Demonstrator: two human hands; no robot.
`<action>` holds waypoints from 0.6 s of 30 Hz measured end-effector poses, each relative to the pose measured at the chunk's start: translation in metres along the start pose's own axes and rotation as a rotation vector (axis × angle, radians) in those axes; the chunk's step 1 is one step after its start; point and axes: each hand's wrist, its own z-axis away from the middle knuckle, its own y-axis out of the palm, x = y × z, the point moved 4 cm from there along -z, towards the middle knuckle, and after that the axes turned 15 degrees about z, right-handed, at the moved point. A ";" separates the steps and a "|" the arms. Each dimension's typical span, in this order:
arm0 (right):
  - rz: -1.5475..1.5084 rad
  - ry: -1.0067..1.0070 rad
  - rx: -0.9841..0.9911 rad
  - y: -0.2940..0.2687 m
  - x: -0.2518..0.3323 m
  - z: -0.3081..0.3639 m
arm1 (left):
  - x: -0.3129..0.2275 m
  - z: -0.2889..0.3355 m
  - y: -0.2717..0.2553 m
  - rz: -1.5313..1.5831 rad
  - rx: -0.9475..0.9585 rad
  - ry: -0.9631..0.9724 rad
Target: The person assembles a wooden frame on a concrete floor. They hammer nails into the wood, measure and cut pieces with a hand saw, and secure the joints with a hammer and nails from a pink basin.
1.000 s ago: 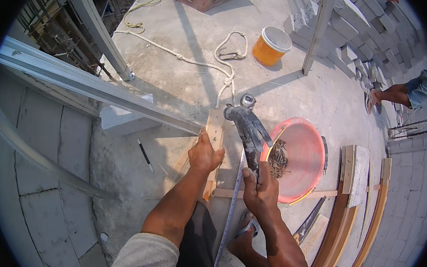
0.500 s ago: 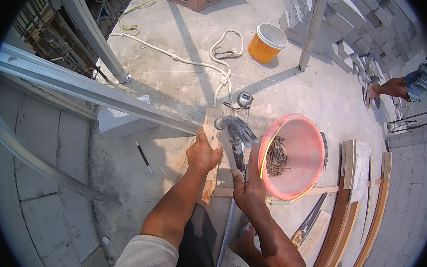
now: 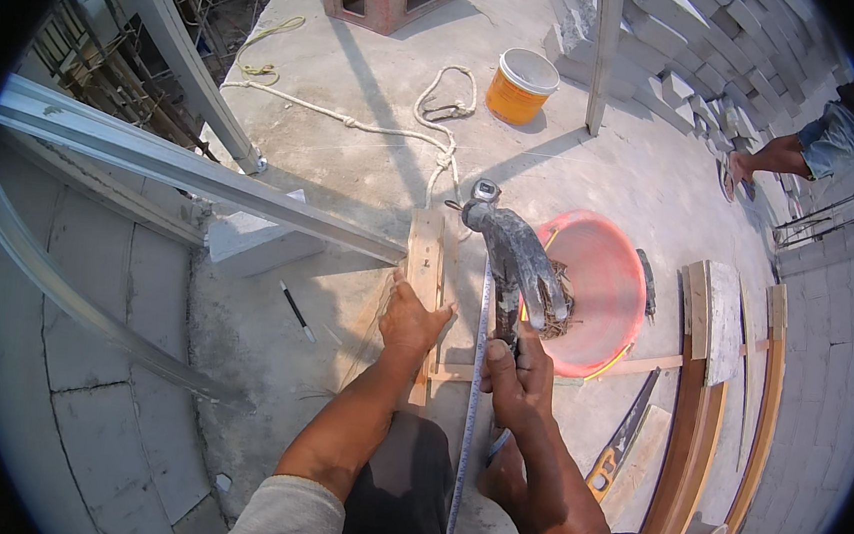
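Note:
My right hand (image 3: 519,375) is closed around the handle of a claw hammer (image 3: 516,254), its head held up above the wood, in front of a pink bucket (image 3: 606,291). With fingers wrapped at its left edge and thumb on its right, my left hand (image 3: 411,318) grips a short wooden board (image 3: 427,242). A small dark spot shows on the board's face. The end of a metal channel (image 3: 204,174) meets the board beside my left fingers. Nails (image 3: 561,313) lie in the bucket, partly hidden by the hammer.
A tape measure (image 3: 485,191) has its blade stretched toward me. A handsaw (image 3: 625,433) and long timbers (image 3: 678,457) lie right. A marker (image 3: 297,310), knotted rope (image 3: 358,124), orange bucket (image 3: 521,89) and stacked blocks (image 3: 665,45) surround the area. Another person's leg (image 3: 779,156) shows far right.
The hammer has lifted off the board, moving right and closer to my view. My left hand stays on the board. The view has shifted slightly.

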 end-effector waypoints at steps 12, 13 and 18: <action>0.333 0.195 0.217 0.055 -0.055 -0.035 | 0.013 -0.005 0.010 0.072 0.061 0.017; 0.311 0.184 0.203 0.048 -0.043 -0.036 | 0.011 -0.005 0.008 0.079 0.043 0.026; -0.161 0.028 0.072 -0.023 0.054 -0.033 | 0.011 -0.006 0.009 0.053 0.072 0.002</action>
